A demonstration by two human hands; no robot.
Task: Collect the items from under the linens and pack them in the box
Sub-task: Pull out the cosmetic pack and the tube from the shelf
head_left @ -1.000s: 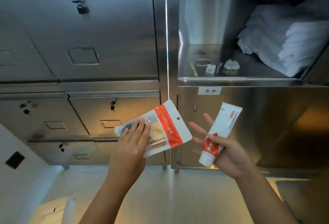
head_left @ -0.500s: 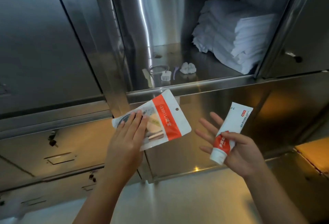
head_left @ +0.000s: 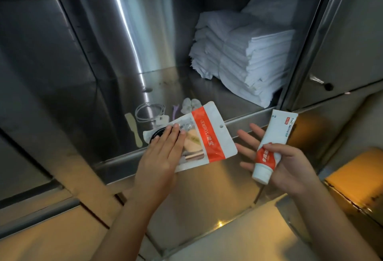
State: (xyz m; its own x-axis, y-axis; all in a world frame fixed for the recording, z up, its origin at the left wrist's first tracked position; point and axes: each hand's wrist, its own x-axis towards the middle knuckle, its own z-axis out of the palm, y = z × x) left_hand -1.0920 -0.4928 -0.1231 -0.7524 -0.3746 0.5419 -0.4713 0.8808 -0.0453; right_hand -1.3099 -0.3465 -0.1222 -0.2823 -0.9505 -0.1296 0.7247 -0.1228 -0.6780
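Observation:
My left hand [head_left: 159, 157] holds a flat white pouch with an orange band [head_left: 209, 134], fingers laid straight on top and the thumb hidden beneath it. My right hand [head_left: 290, 169] grips a white tube with a red label [head_left: 275, 136], thumb across it, cap pointing down. Both are held in front of the open steel compartment. A stack of folded white linens [head_left: 248, 57] sits at the right of the shelf. On the bare shelf to the left lie a wooden stick [head_left: 133, 130], a coiled white cable [head_left: 149, 112], a purple clip [head_left: 175, 109] and a small white piece [head_left: 189, 103].
The shelf's front rim [head_left: 252, 118] runs just behind my hands. Shut steel doors flank the compartment, one with a knob [head_left: 328, 86] at the right. A cardboard-coloured box edge [head_left: 356, 179] shows at the lower right.
The view has swung right and closer to the open compartment. Both hands have risen toward the shelf rim, still holding the pouch and the tube.

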